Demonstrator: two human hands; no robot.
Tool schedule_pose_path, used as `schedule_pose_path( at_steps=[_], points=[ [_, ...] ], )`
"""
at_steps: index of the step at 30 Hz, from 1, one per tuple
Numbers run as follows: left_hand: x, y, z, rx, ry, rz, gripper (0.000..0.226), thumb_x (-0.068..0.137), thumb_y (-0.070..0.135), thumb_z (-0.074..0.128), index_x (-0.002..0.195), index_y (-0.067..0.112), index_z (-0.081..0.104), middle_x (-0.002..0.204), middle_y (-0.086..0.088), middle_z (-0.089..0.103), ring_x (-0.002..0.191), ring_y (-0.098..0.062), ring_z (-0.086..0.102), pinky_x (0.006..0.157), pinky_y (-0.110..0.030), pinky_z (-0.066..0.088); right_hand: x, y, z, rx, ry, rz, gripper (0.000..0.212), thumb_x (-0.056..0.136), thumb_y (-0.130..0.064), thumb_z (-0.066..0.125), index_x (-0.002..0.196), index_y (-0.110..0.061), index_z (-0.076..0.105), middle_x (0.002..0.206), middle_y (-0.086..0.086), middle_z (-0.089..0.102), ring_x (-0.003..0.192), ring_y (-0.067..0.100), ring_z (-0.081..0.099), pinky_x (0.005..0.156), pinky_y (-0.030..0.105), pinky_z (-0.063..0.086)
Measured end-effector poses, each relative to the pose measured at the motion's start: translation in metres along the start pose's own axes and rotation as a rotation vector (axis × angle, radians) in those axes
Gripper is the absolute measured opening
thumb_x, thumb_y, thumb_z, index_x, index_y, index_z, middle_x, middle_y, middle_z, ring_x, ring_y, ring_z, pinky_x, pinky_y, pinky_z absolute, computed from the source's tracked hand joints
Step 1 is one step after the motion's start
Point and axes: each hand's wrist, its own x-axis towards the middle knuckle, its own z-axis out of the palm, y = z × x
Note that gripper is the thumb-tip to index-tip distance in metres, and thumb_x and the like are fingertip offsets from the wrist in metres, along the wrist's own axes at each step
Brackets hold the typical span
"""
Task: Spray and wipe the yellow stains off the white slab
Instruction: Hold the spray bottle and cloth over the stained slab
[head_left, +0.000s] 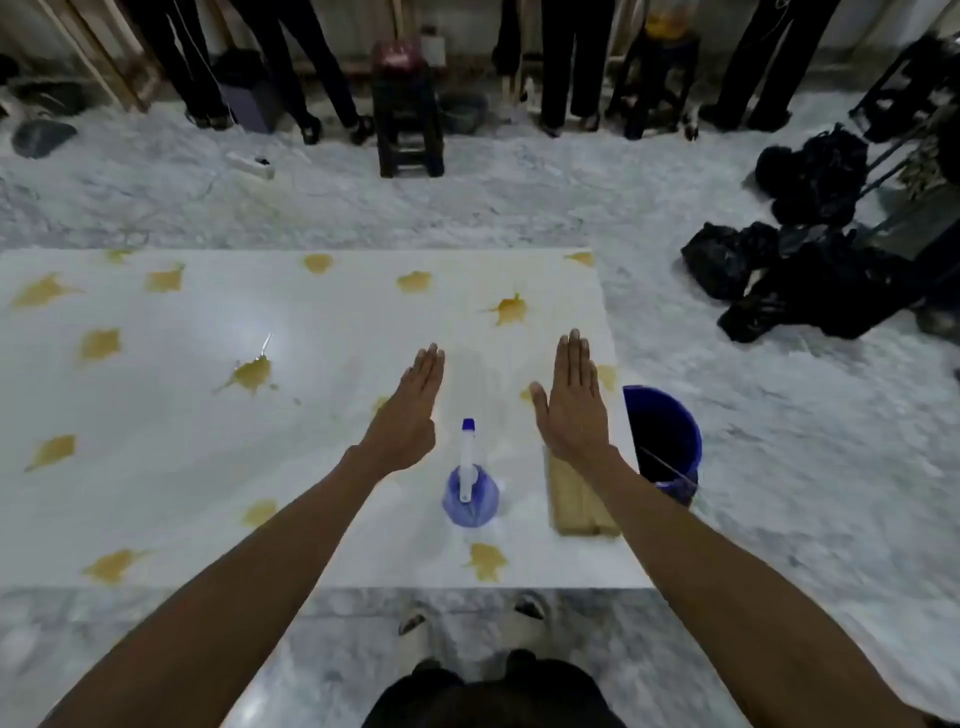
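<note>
Grey-white marbled floor (519, 208), worn and mottled. Blue bucket (667, 441) stands on it with its thin handle down, and farther right lies a heap of black plastic bags (789, 270). Along the far wall: a dark stool (408, 119) with a maroon object on top, a second dark stool (657, 83) carrying something yellow, a white power strip (249, 165) lying on the floor, leaning wooden frames (98, 57), and the dark-trousered legs (311, 67) of several standing bystanders.
</note>
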Motion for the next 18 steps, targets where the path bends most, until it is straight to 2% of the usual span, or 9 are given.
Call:
schedule_pose_path(
  at_steps=[3, 4, 6, 9, 11, 14, 16, 18],
  points=[
    [-0.025, -0.007, 0.028, -0.118, -0.272, -0.004, 0.103, 0.083, 0.005, 0.063, 0.164, 0.008, -0.001, 0.171, 0.000, -0.006, 0.160, -0.018, -0.003, 0.129, -0.040, 0.015, -0.045, 0.026, 0.040, -0.150, -0.350, 0.205, 0.084, 0.103, -0.052, 0.034, 0.157, -0.002, -0.009, 0.166, 0.013, -0.013, 0.155, 0.029, -0.009, 0.126, 0.046, 0.005],
    [-0.035, -0.007, 0.037, -0.147, -0.327, -0.011, 0.108, 0.083, 0.018, 0.070, 0.165, 0.011, 0.000, 0.172, 0.001, -0.003, 0.160, -0.015, 0.001, 0.128, -0.038, 0.018, -0.066, 0.034, 0.052, -0.220, -0.445, 0.281, 0.089, 0.102, -0.055, 0.035, 0.156, 0.000, -0.008, 0.165, 0.017, -0.011, 0.154, 0.033, -0.007, 0.124, 0.048, 0.006],
    [-0.042, -0.003, 0.048, -0.212, -0.339, -0.047, 0.117, 0.076, 0.047, 0.073, 0.167, 0.018, 0.005, 0.175, 0.003, 0.011, 0.158, -0.015, 0.019, 0.123, -0.034, 0.030, -0.089, 0.042, 0.065, -0.288, -0.540, 0.364, 0.089, 0.102, -0.055, 0.038, 0.155, 0.006, -0.001, 0.163, 0.029, 0.000, 0.152, 0.042, 0.005, 0.122, 0.051, 0.015],
    [-0.043, 0.013, 0.055, -0.347, -0.265, -0.108, 0.110, 0.075, 0.059, 0.077, 0.164, 0.029, 0.019, 0.162, 0.007, 0.044, 0.140, -0.014, 0.051, 0.109, -0.035, 0.045, -0.095, 0.043, 0.066, -0.349, -0.561, 0.343, 0.074, 0.106, -0.036, 0.041, 0.153, 0.011, 0.008, 0.160, 0.035, 0.010, 0.150, 0.046, 0.013, 0.119, 0.049, 0.023],
    [-0.044, 0.023, 0.062, -0.457, -0.205, -0.125, 0.101, 0.078, 0.061, 0.075, 0.160, 0.025, 0.030, 0.156, 0.007, 0.052, 0.136, -0.015, 0.055, 0.109, -0.036, 0.046, -0.088, 0.041, 0.061, -0.420, -0.606, 0.334, 0.068, 0.105, -0.023, 0.043, 0.151, 0.015, 0.010, 0.158, 0.038, 0.015, 0.148, 0.050, 0.016, 0.119, 0.050, 0.025],
    [-0.044, 0.034, 0.072, -0.556, -0.087, -0.202, 0.089, 0.080, 0.067, 0.067, 0.148, 0.013, 0.048, 0.145, 0.000, 0.060, 0.128, -0.016, 0.060, 0.106, -0.033, 0.047, -0.074, 0.037, 0.059, -0.456, -0.668, 0.337, 0.064, 0.104, -0.019, 0.043, 0.151, 0.013, 0.014, 0.155, 0.037, 0.023, 0.146, 0.048, 0.026, 0.120, 0.050, 0.026],
    [-0.042, 0.044, 0.078, -0.663, 0.060, -0.275, 0.075, 0.083, 0.057, 0.069, 0.135, 0.008, 0.050, 0.122, -0.003, 0.067, 0.112, -0.011, 0.067, 0.096, -0.035, 0.053, -0.071, 0.036, 0.057, -0.375, -0.618, 0.402, 0.059, 0.101, -0.013, 0.049, 0.150, 0.009, 0.026, 0.153, 0.032, 0.033, 0.142, 0.042, 0.036, 0.115, 0.045, 0.036],
    [-0.041, 0.052, 0.083, -0.746, 0.229, -0.299, 0.055, 0.088, 0.034, 0.069, 0.131, 0.011, 0.044, 0.110, 0.004, 0.065, 0.097, 0.002, 0.067, 0.083, -0.034, 0.054, -0.068, 0.036, 0.046, -0.272, -0.554, 0.407, 0.042, 0.102, -0.010, 0.049, 0.141, 0.003, 0.045, 0.143, 0.023, 0.051, 0.131, 0.034, 0.052, 0.105, 0.038, 0.046]
  ],
)
